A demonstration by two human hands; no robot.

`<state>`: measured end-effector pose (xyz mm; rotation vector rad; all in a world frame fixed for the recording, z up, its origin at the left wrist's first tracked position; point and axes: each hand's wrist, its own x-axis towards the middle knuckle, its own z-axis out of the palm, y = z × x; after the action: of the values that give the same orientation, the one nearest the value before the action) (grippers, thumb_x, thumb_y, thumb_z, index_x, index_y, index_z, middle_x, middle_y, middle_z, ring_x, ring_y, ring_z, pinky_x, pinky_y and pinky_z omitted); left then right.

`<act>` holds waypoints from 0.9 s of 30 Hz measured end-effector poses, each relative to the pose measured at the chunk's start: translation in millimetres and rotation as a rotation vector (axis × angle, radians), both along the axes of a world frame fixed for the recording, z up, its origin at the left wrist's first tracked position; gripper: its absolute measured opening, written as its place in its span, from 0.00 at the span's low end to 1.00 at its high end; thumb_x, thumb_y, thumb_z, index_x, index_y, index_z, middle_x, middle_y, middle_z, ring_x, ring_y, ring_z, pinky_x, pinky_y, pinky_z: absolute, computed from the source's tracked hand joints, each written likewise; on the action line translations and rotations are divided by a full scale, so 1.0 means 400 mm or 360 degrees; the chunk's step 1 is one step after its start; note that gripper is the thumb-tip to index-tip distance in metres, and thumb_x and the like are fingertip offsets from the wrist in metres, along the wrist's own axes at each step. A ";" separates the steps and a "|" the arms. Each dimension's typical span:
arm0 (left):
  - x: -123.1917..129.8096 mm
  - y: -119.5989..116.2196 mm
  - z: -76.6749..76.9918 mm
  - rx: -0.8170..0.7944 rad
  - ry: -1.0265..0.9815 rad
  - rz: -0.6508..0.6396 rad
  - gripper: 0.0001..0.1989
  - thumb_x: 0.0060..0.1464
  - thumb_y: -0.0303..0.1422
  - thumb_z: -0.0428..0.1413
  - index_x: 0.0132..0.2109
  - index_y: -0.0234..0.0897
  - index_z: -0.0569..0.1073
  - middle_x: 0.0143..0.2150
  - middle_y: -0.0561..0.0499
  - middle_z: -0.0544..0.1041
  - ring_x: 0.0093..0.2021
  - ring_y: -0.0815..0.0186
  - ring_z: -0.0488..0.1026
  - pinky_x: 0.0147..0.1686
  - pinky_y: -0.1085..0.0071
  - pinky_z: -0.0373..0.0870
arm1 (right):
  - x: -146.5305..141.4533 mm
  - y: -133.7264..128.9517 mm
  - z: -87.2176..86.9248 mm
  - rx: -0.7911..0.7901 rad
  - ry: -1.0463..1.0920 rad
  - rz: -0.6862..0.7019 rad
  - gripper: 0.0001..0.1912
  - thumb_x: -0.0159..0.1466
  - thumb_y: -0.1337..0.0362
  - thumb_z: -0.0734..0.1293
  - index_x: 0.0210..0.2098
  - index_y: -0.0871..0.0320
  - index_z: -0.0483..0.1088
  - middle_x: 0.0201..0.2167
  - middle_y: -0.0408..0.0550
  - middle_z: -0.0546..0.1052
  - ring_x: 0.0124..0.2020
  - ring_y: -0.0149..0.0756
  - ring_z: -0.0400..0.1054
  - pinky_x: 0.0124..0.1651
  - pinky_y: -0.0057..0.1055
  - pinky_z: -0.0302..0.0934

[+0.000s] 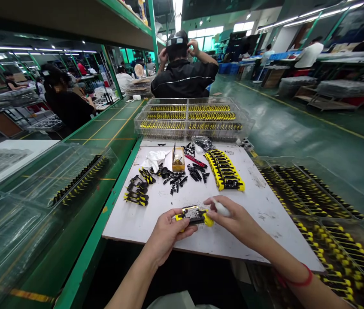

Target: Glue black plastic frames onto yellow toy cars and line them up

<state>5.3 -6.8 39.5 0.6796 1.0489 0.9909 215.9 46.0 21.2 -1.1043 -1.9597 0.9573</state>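
My left hand grips the left end of a black and yellow part above the front of the white board. At the part's right end, my right hand has its fingers curled round a small white object, its fingertips close to the yellow end. Further back stands a row of black and yellow parts. Loose black pieces lie mid-board, and a few black and yellow parts are at the left.
Behind the pieces are a small amber box, red tweezers and white tissue. Filled clear trays stand at the back and right. Another tray is on the left. A person sits ahead.
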 end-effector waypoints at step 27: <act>0.011 -0.026 -0.009 0.0067 0.0006 0.0056 0.16 0.55 0.33 0.59 0.49 0.32 0.67 0.46 0.41 0.78 0.43 0.60 0.78 0.47 0.66 0.74 | -0.038 -0.031 -0.007 -0.0900 0.0245 -0.0049 0.19 0.58 0.54 0.67 0.43 0.60 0.67 0.20 0.38 0.66 0.18 0.26 0.57 0.19 0.24 0.53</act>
<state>9.9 -17.2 35.9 0.6999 1.0489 1.0451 200.8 33.5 18.5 -1.3065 -1.5790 1.5869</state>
